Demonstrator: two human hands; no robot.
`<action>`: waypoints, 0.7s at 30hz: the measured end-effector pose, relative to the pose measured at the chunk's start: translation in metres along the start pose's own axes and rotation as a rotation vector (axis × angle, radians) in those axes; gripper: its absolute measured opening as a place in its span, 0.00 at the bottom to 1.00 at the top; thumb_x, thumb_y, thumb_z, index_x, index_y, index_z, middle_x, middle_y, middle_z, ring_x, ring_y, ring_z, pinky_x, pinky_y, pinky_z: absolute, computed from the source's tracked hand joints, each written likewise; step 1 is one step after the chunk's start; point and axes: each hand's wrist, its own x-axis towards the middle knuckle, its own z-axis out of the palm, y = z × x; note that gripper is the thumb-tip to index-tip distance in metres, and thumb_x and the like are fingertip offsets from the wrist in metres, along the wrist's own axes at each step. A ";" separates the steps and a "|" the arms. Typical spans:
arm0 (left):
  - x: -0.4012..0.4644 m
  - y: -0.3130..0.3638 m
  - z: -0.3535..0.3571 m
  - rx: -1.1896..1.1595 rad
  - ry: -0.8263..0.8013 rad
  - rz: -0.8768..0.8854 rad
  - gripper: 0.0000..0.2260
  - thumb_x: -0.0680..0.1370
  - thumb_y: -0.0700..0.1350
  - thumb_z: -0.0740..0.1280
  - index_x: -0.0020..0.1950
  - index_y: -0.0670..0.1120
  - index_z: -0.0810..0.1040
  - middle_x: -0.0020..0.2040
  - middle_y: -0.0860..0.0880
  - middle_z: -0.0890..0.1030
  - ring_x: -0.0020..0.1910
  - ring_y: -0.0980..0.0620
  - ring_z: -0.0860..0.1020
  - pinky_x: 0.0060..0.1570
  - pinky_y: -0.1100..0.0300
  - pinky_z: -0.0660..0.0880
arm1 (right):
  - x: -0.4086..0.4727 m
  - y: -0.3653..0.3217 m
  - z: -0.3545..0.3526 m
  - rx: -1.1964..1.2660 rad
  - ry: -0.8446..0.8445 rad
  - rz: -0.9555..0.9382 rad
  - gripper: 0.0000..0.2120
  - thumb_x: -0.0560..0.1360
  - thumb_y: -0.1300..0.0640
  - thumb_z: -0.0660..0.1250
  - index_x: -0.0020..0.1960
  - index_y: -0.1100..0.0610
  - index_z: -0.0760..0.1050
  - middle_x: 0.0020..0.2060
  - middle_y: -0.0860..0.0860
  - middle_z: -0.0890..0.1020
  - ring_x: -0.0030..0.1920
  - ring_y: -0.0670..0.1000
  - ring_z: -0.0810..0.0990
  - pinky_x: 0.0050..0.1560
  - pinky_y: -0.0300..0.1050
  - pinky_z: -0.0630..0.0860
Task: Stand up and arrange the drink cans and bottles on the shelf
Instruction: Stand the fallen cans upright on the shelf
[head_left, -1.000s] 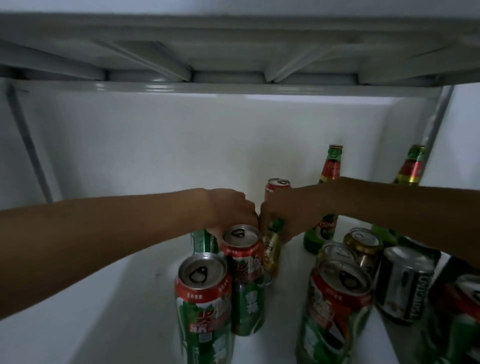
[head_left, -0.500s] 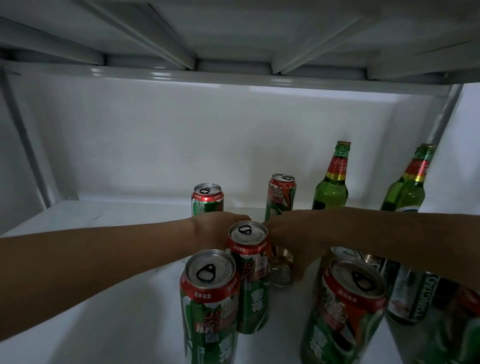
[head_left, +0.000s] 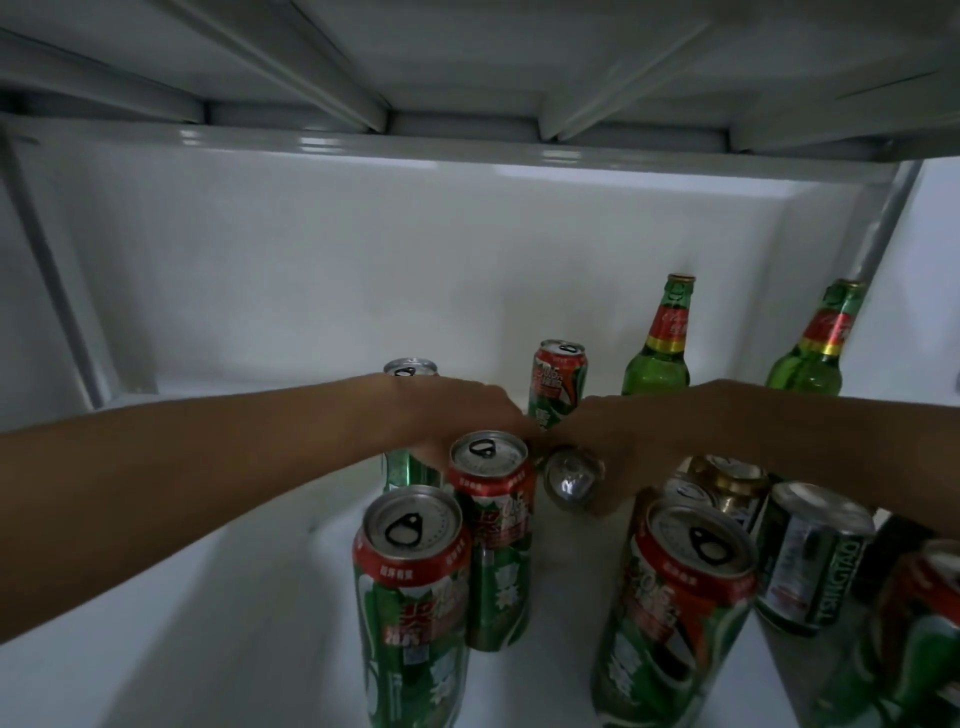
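Note:
My right hand (head_left: 618, 441) is wrapped around a small can (head_left: 574, 480) that lies tipped over, its silver bottom facing me, above the white shelf floor (head_left: 208, 597). My left hand (head_left: 457, 415) reaches in beside it; its fingers are hidden behind an upright red-and-green can (head_left: 493, 519). Another such can (head_left: 410, 597) stands in front of that one. Further back stand a red-and-green can (head_left: 558, 384) and a silver-topped green can (head_left: 410, 368). Two green bottles (head_left: 660, 353) (head_left: 810, 353) stand upright at the back right.
At the front right stands a tight cluster: a large red-and-green can (head_left: 675, 613), a silver-and-green can (head_left: 810, 561), a gold-topped can (head_left: 732, 483) and others at the edge. The ribbed underside of the upper shelf (head_left: 467, 78) hangs overhead. The shelf's left half holds nothing.
The small can was upright between both hands; it has tipped over, bottom toward me, and come lower and forward in my right hand. Both hands have dropped lower, uncovering the back cans and bottles.

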 end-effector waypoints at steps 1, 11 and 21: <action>0.002 0.002 -0.005 -0.056 0.001 0.006 0.21 0.77 0.50 0.73 0.68 0.50 0.74 0.56 0.51 0.83 0.53 0.51 0.82 0.52 0.57 0.78 | -0.002 0.005 -0.004 0.048 -0.002 0.041 0.28 0.69 0.40 0.74 0.65 0.51 0.75 0.54 0.48 0.82 0.47 0.45 0.81 0.43 0.36 0.78; 0.041 0.011 -0.040 -0.404 -0.291 -0.148 0.24 0.78 0.53 0.71 0.71 0.46 0.75 0.64 0.47 0.79 0.56 0.49 0.80 0.53 0.55 0.78 | -0.012 0.046 0.012 0.368 0.052 0.382 0.26 0.74 0.33 0.64 0.47 0.57 0.80 0.41 0.52 0.82 0.40 0.50 0.80 0.48 0.50 0.81; 0.015 0.027 -0.063 -0.325 -0.108 -0.116 0.25 0.81 0.52 0.68 0.77 0.48 0.69 0.73 0.48 0.73 0.69 0.49 0.74 0.65 0.56 0.73 | -0.037 0.030 0.000 0.211 0.061 0.453 0.29 0.79 0.32 0.56 0.66 0.55 0.72 0.57 0.50 0.79 0.56 0.52 0.74 0.54 0.44 0.74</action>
